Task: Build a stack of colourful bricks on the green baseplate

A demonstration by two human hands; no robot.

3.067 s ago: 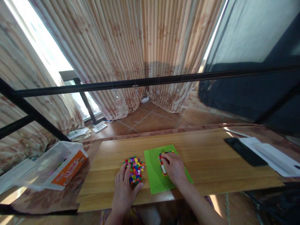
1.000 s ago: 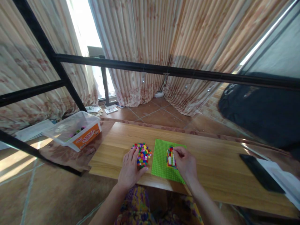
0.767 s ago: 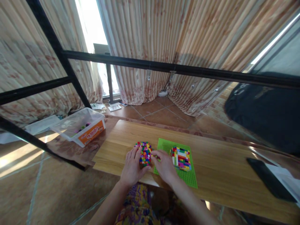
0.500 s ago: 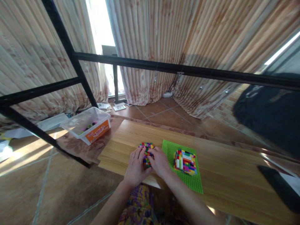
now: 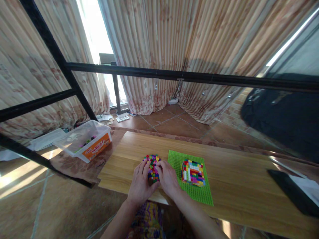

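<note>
On the wooden table, a heap of small multicoloured toy bricks (image 5: 153, 165) lies between my two hands. My left hand (image 5: 141, 182) rests along the left side of the heap, fingers stretched over its edge and thumb pointing right. From the other side my right hand (image 5: 168, 177) touches the heap, its fingers bent and slightly apart; no brick shows clearly in its grasp. Just right of it lies a green baseplate (image 5: 175, 158). A boxy build of coloured bricks (image 5: 193, 173) stands on that plate, with white pieces and an opening on top.
A clear plastic box (image 5: 93, 139) with an orange label and some pieces inside stands on the floor at left. Black metal bars (image 5: 139, 71) cross in front of the curtains. A dark flat object (image 5: 289, 189) and white paper lie at the table's right end.
The view has shifted slightly, so the scene sits further left. My fingers have moved a little on the heap, and more of the bricks shows between my hands.
</note>
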